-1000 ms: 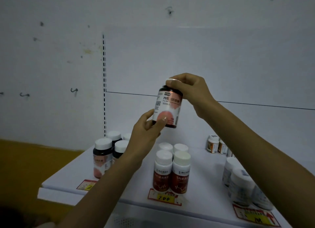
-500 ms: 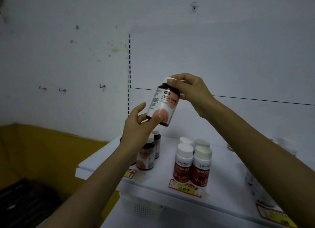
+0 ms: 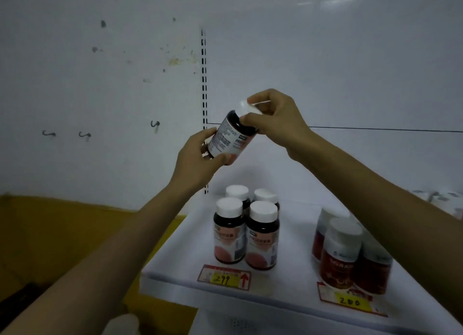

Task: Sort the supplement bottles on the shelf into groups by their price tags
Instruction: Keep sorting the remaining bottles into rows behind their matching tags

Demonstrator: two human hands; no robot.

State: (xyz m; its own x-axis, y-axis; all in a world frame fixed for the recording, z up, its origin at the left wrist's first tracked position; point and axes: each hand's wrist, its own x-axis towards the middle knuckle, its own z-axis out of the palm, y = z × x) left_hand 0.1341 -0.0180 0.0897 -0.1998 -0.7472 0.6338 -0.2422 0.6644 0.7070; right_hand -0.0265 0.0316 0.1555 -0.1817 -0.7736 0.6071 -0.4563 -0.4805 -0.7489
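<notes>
Stands at a white shelf [image 3: 295, 237], with a four-bottle cluster [image 3: 246, 232] of dark, white-capped bottles at its front left. Grips a matching dark bottle [image 3: 229, 136] well above that cluster, left hand [image 3: 198, 159] curled round the base end, right hand [image 3: 273, 120] pinching the neck. Tilts it from lower left to upper right (white cap [image 3: 244, 108] uppermost). Probably calls for a near-straight drop, left hand being the nearer, to a spot behind the 299 tag [image 3: 223, 277].
</notes>
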